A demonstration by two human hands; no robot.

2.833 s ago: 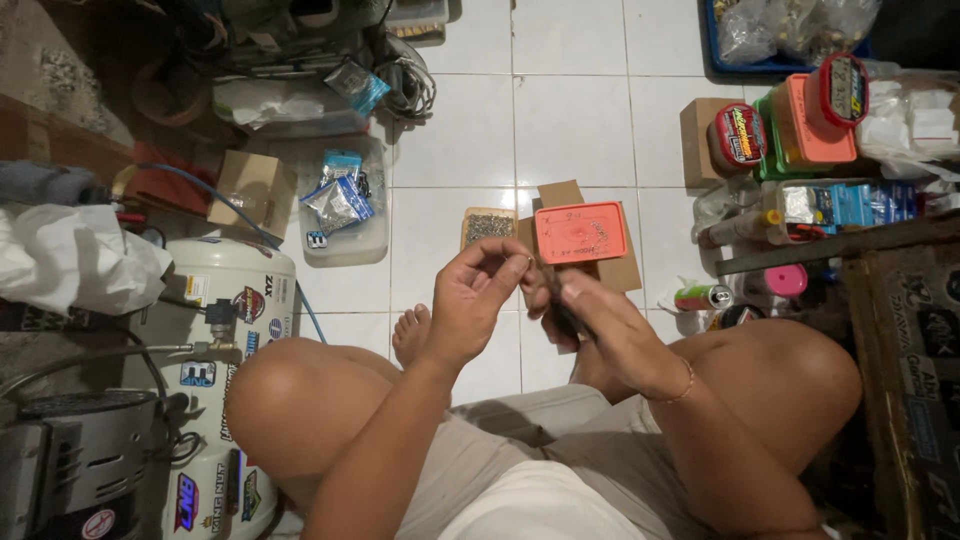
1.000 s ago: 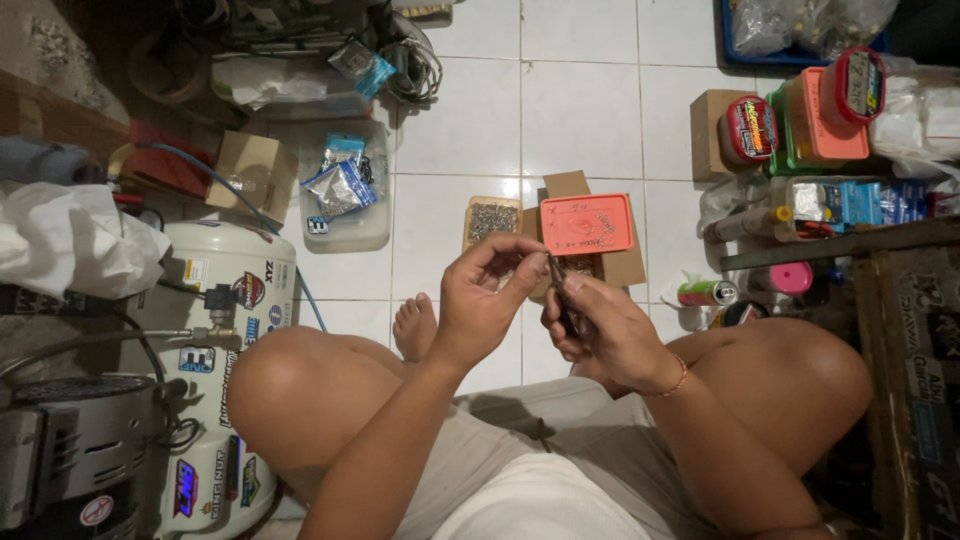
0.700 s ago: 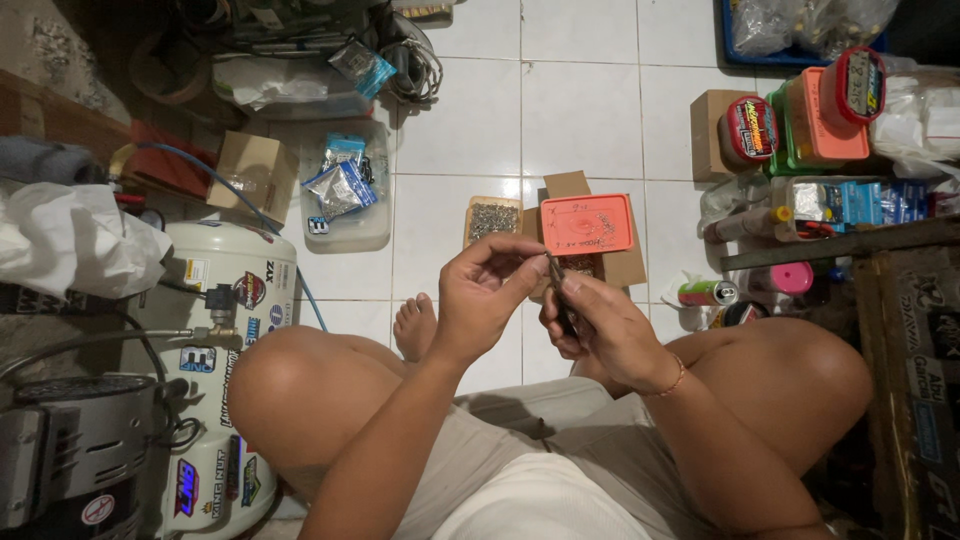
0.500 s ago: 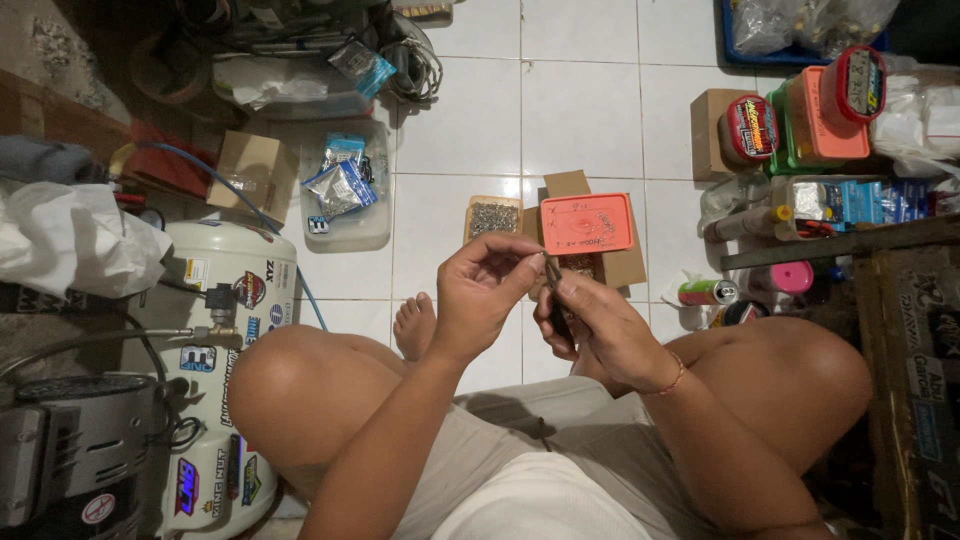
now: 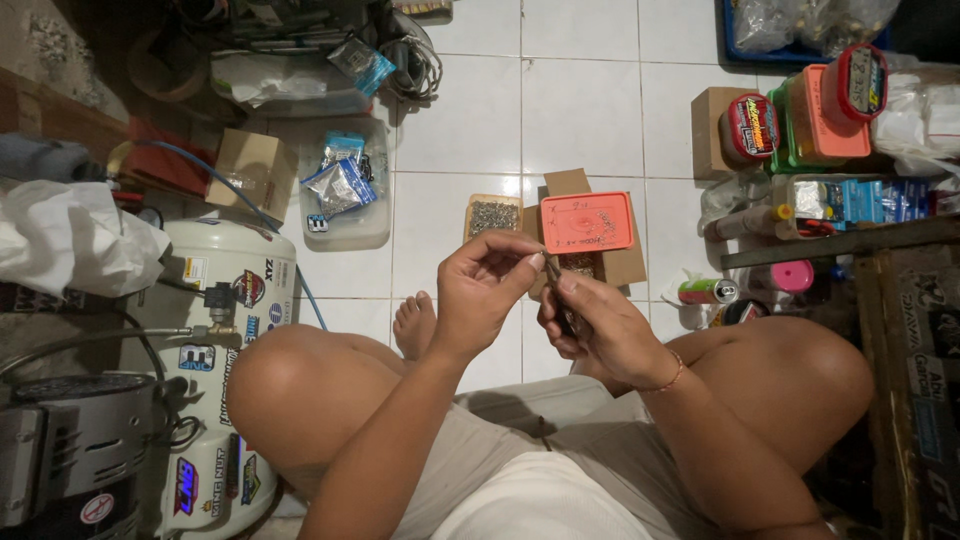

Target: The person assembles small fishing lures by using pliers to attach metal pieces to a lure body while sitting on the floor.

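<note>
I sit cross-legged on the white tiled floor (image 5: pixel 580 110), both forearms raised between my knees so the hands meet over my lap. My left hand (image 5: pixel 483 295) is lifted with the wrist bent, thumb and forefinger pinched together at the top end of a small dark part (image 5: pixel 562 300). My right hand (image 5: pixel 600 335) curls under it, fingers wrapped about its lower length, so the part stands nearly upright between both hands, just in front of the cardboard box (image 5: pixel 590 245).

To my left stands a white compressor tank (image 5: pixel 225 370) with stickers, and a dark grey motor housing (image 5: pixel 70 450) beside it. Ahead lie a clear plastic tub (image 5: pixel 345 205) with small bags, a small tray of metal bits (image 5: pixel 493 216), and the box, which bears an orange lid (image 5: pixel 587 221). To my right, stacked orange and green containers (image 5: pixel 815 120) and a pink-capped can (image 5: pixel 790 275) crowd a cluttered corner.

The part is mostly covered by my fingers; I cannot tell what it is, nor whether my left fingertips hold a second small piece. The motor housing is cut off by the frame's edge.
</note>
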